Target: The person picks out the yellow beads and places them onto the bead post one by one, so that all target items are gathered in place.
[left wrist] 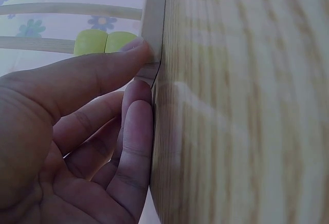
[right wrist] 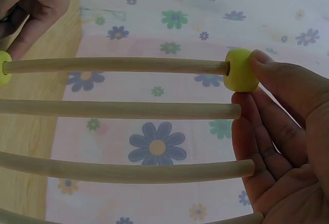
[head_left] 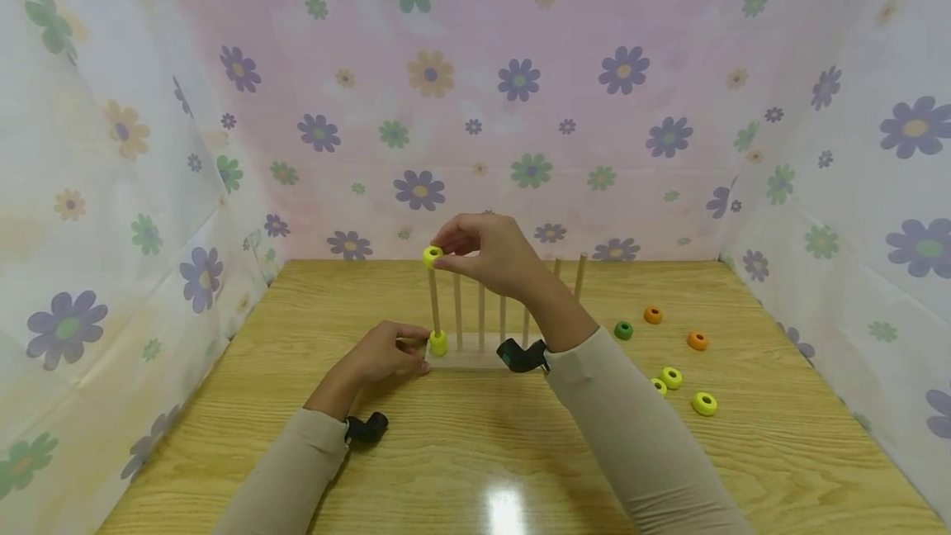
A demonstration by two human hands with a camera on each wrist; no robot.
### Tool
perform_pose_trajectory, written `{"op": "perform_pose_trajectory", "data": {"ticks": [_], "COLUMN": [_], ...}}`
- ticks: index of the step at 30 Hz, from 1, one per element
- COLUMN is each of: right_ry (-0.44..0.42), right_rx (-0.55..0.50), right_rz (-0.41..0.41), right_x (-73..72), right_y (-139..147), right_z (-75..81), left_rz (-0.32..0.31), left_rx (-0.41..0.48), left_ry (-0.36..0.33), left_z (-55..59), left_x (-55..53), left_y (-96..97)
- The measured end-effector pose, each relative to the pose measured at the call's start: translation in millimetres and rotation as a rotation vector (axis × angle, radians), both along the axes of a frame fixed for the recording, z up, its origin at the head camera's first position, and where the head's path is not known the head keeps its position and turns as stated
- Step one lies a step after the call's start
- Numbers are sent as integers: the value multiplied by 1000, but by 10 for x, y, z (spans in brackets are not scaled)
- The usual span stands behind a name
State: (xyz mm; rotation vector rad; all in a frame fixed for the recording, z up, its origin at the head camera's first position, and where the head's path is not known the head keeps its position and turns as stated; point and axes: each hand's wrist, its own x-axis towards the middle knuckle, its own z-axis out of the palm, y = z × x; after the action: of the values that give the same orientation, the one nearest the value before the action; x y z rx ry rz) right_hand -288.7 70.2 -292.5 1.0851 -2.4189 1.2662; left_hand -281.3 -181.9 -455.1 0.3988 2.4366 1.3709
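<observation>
A pale wooden rack stands on the table with a row of upright pegs along its base. My right hand pinches a yellow bead between thumb and fingers at the top of the leftmost peg; the peg's tip is at the bead's hole. Two yellow beads are stacked at the foot of that same peg. Low at the rack's left end, my left hand grips the end of the base, thumb beside the stacked beads and fingertips at the table surface.
On the table right of the rack lie several loose beads: a green bead, two orange ones including this orange bead, and three yellow ones including this yellow bead. Flowered cloth walls enclose the table's back and sides.
</observation>
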Motion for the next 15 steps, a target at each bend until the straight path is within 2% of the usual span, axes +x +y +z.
{"op": "perform_pose_trajectory", "data": {"ticks": [15], "right_ry": [-3], "right_rx": [12], "right_rz": [-3], "right_x": [-5], "right_y": [-21], "right_z": [13], "left_rz": [-4], "left_rx": [5], "left_ry": [-15], "left_z": [-12], "left_x": [-15], "left_y": [4]}}
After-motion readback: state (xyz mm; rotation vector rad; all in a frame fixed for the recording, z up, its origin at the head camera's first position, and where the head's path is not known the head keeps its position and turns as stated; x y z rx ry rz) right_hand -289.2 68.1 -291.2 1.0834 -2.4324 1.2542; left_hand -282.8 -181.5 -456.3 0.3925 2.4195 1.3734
